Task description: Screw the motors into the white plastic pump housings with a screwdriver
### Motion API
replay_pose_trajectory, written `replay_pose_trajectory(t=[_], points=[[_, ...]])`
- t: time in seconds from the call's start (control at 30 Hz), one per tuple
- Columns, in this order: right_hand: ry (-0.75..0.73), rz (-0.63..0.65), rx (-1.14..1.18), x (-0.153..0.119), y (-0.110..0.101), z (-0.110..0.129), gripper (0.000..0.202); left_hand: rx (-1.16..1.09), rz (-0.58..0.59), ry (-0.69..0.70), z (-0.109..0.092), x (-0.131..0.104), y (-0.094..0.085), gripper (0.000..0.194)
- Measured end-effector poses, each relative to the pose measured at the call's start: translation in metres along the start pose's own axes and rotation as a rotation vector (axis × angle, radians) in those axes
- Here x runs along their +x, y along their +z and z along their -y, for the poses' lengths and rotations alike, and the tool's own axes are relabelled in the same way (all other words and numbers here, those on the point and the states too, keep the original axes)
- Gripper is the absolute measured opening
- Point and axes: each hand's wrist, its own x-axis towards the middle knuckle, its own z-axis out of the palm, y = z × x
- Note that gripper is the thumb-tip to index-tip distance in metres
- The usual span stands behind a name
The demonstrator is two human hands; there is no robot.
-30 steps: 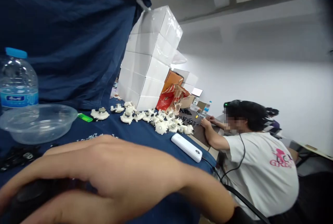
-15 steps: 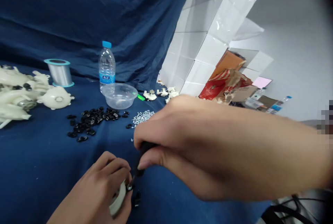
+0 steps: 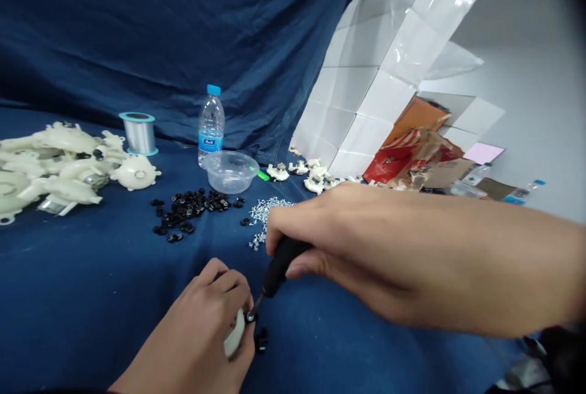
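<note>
On the blue cloth, the left hand grips a white part, likely steadying it against the screwdriver clasped by the right hand.

Blue cloth backdrop, pale wall

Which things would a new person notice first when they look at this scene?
Probably first the right hand, large in front, holding a black-handled screwdriver to a small screw at the cream part in the left hand. Next, the tall stack of white boxes behind, and the pile of cream housings at the far left of the blue cloth.
</note>
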Motion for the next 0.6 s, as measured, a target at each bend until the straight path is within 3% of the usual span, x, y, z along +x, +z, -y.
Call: replay_pose_trajectory(t=[0.1,0.4,0.53,0.6], points=[[0.020,-0.020,-0.057,0.005,-0.001,0.003,0.008,-0.006,0.031,-0.009,-0.003,0.000,-0.003,0.016],[0.119,-0.043,-0.239,0.010,0.001,0.008,0.031,0.023,0.083,-0.050,-0.005,0.003,-0.005,0.016],[0.034,0.024,-0.018,0.004,-0.001,0.004,0.014,0.025,0.106,-0.060,-0.008,0.003,-0.009,0.014],[-0.014,0.043,0.106,0.002,-0.002,0.002,0.015,0.013,0.096,-0.070,-0.007,0.003,-0.010,0.014]])
